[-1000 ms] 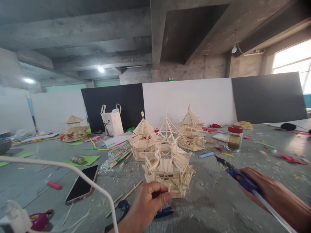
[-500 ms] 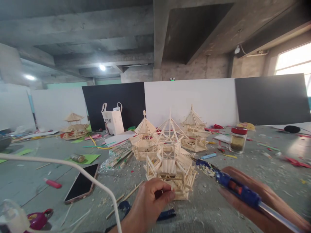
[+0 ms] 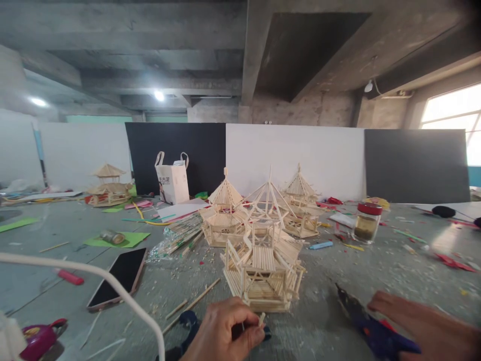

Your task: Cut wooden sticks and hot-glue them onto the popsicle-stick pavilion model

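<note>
Phone (image 3: 116, 277) lies flat on worktop (image 3: 338, 321), far left. Left hand (image 3: 225, 336) pinches a short stick (image 3: 261, 319), just in front of the pavilion (image 3: 263, 265) at centre. Jar (image 3: 366, 222) stands beyond. Right hand (image 3: 428, 333) grips the glue gun (image 3: 370, 326), nozzle off the pavilion.

You face a white panel (image 3: 295, 155) flanked by black panels (image 3: 176, 150), with bare concrete beams (image 3: 259, 45) overhead, a ceiling lamp (image 3: 159, 95) up-left of it and a bright window (image 3: 451, 108) far right.
</note>
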The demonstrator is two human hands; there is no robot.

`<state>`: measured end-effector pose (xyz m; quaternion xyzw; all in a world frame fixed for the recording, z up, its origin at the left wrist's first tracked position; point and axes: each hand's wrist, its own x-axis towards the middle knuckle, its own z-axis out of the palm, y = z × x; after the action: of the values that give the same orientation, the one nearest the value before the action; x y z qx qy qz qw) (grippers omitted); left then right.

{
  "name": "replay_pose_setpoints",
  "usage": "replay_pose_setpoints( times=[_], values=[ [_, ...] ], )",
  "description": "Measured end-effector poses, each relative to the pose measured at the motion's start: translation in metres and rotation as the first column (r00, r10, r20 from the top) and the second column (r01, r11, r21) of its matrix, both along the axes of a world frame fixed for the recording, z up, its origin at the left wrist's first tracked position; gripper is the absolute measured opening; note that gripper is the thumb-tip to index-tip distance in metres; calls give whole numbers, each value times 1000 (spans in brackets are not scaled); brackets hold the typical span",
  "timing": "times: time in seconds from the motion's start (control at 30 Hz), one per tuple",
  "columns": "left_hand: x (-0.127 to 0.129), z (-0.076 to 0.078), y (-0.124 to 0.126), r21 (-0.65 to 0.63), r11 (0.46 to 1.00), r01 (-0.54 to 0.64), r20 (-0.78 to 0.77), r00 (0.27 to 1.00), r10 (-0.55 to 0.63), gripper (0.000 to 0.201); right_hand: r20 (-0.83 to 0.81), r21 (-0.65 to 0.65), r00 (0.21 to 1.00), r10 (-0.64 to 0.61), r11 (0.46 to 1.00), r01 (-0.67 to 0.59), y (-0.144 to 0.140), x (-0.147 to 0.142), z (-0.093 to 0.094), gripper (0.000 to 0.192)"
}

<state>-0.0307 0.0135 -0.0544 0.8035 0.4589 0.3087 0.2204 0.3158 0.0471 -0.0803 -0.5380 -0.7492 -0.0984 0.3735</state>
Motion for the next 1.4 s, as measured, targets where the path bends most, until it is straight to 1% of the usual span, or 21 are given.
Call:
replay_pose_setpoints(
  times=[0.03, 0.07, 0.1, 0.13, 0.2, 0.23, 0.3, 0.4, 0.5, 0.6, 0.8, 0.93, 1.07, 1.2, 1.4],
  values=[
    [0, 0, 0, -2, 1000, -1, 2, 1000, 1, 24, 69, -57, 994, 81, 995, -77, 2, -6, 12, 28],
    [0, 0, -1, -5, 1000, -7, 7, 1000, 7, 23, 124, -157, 983, 135, 981, -115, 4, -16, 26, 24],
    [-1, 0, -1, -8, 1000, -17, 9, 1000, 17, 22, 180, -259, 960, 214, 952, -163, 6, -29, 42, 23],
    [-1, -1, -2, -12, 1000, -27, 10, 1000, 27, 22, 208, -261, 949, 236, 949, -178, 8, -45, 59, 27],
    [-1, -2, -3, -14, 999, -39, 7, 999, 39, 20, 244, -157, 936, 254, 963, -220, 12, -81, 87, 26],
    [-2, -2, -3, -11, 999, -39, 1, 999, 39, 20, 258, -134, 938, 230, 970, -201, 13, -99, 96, 25],
    [-4, -3, -4, -16, 999, -30, -19, 999, 30, 20, 309, -113, 938, 157, 985, -127, 18, -128, 106, 24],
    [-7, -4, -3, -28, 999, -17, -28, 999, 16, 16, 372, -97, 927, 42, 995, -6, 25, -151, 103, 24],
    [-9, -5, -3, -18, 1000, 2, 7, 1000, -2, 15, 399, -68, 916, -36, 995, 69, 29, -158, 96, 25],
    [-8, -5, -4, 0, 999, 40, 45, 998, -40, 17, 435, -36, 896, -86, 993, 113, 31, -161, 91, 25],
    [-7, 0, -8, -8, 999, 42, 39, 998, -41, 18, 500, -4, 859, -110, 992, 130, 29, -168, 90, 23],
    [-8, -1, -7, 7, 998, 70, 36, 997, -70, 18, 523, 8, 841, -136, 988, 155, 30, -171, 90, 23],
    [-8, -1, -6, 11, 997, 73, 36, 997, -73, 18, 528, 14, 834, -163, 983, 184, 36, -171, 89, 22],
    [-8, 4, -8, -7, 998, 56, 28, 998, -56, 20, 511, 7, 846, -149, 985, 170, 41, -168, 87, 19],
    [-10, 7, -9, -27, 1000, 10, 59, 998, -8, 18, 419, -37, 902, -102, 991, 129, 40, -162, 84, 16]
  ],
)
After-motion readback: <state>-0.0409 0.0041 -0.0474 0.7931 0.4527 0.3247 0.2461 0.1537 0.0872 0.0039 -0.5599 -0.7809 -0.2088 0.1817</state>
